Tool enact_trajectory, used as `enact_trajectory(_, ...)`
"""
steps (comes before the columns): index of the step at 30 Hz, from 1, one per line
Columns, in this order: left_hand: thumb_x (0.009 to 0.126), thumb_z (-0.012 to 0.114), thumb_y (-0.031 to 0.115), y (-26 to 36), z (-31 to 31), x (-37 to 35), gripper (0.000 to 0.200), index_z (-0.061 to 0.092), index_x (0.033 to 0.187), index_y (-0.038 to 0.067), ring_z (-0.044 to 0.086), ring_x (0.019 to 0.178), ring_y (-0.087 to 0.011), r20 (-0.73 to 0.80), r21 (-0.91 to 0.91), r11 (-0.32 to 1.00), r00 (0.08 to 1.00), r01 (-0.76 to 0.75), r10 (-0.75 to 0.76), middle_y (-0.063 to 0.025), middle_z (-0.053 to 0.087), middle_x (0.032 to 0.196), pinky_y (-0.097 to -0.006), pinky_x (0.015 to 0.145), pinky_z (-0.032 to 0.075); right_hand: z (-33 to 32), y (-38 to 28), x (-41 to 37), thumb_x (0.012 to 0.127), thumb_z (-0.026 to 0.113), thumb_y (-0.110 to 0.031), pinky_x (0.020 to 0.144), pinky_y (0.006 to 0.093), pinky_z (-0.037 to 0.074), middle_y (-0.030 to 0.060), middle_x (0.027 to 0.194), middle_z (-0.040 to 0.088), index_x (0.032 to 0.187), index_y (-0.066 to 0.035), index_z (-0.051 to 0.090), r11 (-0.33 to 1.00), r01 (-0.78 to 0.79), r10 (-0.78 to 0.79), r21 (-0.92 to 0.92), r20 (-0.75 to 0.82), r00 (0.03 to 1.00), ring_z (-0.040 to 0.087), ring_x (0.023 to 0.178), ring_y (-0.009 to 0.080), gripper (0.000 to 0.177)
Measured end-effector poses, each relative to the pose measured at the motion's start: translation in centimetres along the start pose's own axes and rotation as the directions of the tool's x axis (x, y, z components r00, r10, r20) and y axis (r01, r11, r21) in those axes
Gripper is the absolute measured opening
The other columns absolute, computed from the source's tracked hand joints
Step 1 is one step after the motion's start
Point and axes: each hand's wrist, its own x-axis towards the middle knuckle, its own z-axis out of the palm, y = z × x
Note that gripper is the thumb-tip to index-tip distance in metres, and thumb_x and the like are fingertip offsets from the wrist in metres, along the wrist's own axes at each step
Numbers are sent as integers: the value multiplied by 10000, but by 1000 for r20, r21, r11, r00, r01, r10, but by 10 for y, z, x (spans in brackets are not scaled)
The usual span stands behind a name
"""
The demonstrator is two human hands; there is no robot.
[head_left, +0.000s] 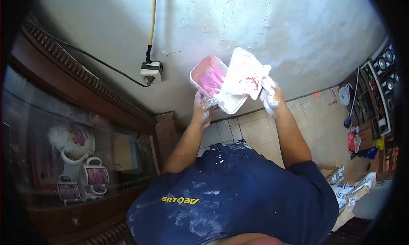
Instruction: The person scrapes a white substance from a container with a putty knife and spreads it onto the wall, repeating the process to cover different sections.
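Note:
My left hand [203, 108], smeared with white plaster, grips a pink plastic tub [207, 76] from below and holds it up against the white plastered wall [298, 32]. My right hand [270, 96], also coated in white, holds a flat white plaster-covered piece [243, 74] with pink stains. This piece lies over the tub's right side and hides part of it. Both arms reach forward from my dark blue, plaster-spattered shirt [234, 198]. I cannot tell what the white piece is.
A wall socket [151, 71] with a yellow cable above it and a black cable sits left of the tub. A dark wooden cabinet [85, 130] with glass front holds mugs. Tiled floor [315, 121], paper sacks [347, 189] and cluttered shelves [375, 113] lie right.

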Motion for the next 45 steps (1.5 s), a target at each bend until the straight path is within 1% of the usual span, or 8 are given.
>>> enact_trajectory(2,793,622,115,-4,-2,0,575,312,1278,103,628,842,-175,-28,-12,1000,1000,0,0,-109,590,1120,-313,651,540,-2,10,-11,949,496,-306,475,226,324,12,854,562,1093,-85,519,899,-214,258,382,-66,964,420,570,89,264)
enact_trajectory(6,824,581,184,-7,-5,-3,524,331,1282,133,629,892,-210,-82,46,999,996,25,-21,-99,566,1142,-340,658,542,-40,43,-32,952,482,-258,532,232,430,82,959,545,1154,-82,473,679,-459,328,573,322,888,484,678,143,269)
enact_trajectory(11,826,584,190,-13,-4,-2,531,326,1286,129,626,892,-216,-66,45,998,997,35,-32,-104,559,1147,-347,672,544,-36,51,-35,923,500,-223,971,399,451,185,1223,488,1305,-8,367,796,-186,180,576,67,981,492,1160,328,457)
enact_trajectory(20,807,591,160,-11,10,-4,561,313,1292,118,620,921,-232,-70,45,997,995,70,-67,-110,547,1164,-401,743,537,-36,38,-47,905,514,-402,1074,405,340,262,1356,396,1355,80,296,697,47,-191,715,123,974,424,1247,360,695)
enact_trajectory(23,802,587,149,-19,1,-1,563,312,1292,122,619,931,-236,-54,46,996,996,79,-77,-111,545,1166,-405,754,534,-30,25,-52,901,544,-325,1048,387,369,257,1310,453,1298,105,387,567,-81,3,820,96,995,447,1232,343,606)
enact_trajectory(26,799,588,146,-20,0,-1,571,308,1296,127,618,941,-235,-32,43,996,996,79,-77,-107,543,1171,-401,750,533,-41,41,-47,871,558,-135,982,358,427,211,1245,525,1233,117,461,940,-5,54,341,-136,989,537,1133,301,452)
enact_trajectory(34,807,596,171,-12,15,-8,565,332,1305,124,622,945,-223,-55,89,988,991,124,-119,-90,549,1171,-399,720,547,-47,27,-21,765,584,104,856,301,507,128,1200,553,1249,29,466,984,173,-179,-45,-234,955,571,1066,202,504)
enact_trajectory(45,832,567,192,-19,18,0,445,375,1221,90,649,821,-224,-72,64,990,990,123,-119,-117,590,1075,-382,658,568,-60,25,-25,776,587,83,706,252,519,110,997,669,1138,57,593,901,-69,40,-429,-75,996,633,834,122,362)
